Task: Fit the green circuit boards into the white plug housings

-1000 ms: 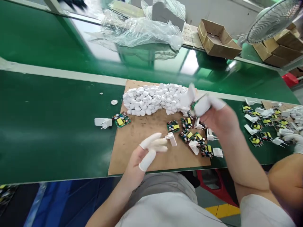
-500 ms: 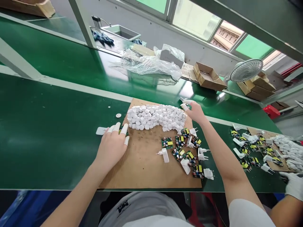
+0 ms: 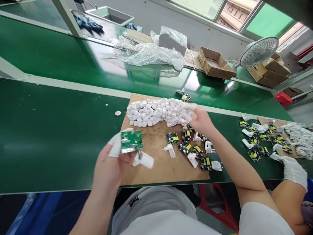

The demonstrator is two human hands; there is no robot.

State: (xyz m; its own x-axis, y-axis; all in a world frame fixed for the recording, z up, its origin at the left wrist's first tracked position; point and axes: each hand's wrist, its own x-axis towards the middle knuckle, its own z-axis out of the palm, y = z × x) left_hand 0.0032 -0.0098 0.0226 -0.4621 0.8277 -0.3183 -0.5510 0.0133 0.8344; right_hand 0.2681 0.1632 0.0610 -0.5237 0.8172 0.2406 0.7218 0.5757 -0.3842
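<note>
My left hand [image 3: 111,160], with white fingertip covers, is closed on a green circuit board [image 3: 131,141], its soldered underside facing up. A white plug housing [image 3: 144,160] hangs beside that board, apparently wired to it. My right hand [image 3: 199,118] is at the right end of a heap of small white pieces [image 3: 151,112], its covered fingers apart and somewhat blurred. The heap lies on a brown board [image 3: 151,173]. Below my right hand are several circuit boards [image 3: 187,148] with white plug housings [image 3: 171,150].
Another board and plug [image 3: 186,97] lie beyond the heap. A small white disc [image 3: 118,113] sits to the left. At the back are plastic wrap [image 3: 149,54], a cardboard box [image 3: 215,63] and a fan [image 3: 259,52]. A co-worker's gloved hand [image 3: 294,171] handles similar parts at right.
My left hand has lifted the circuit board and its plug from the left and turned the board underside up. My right hand has let go of another board beyond the heap and drawn back to the white pieces.
</note>
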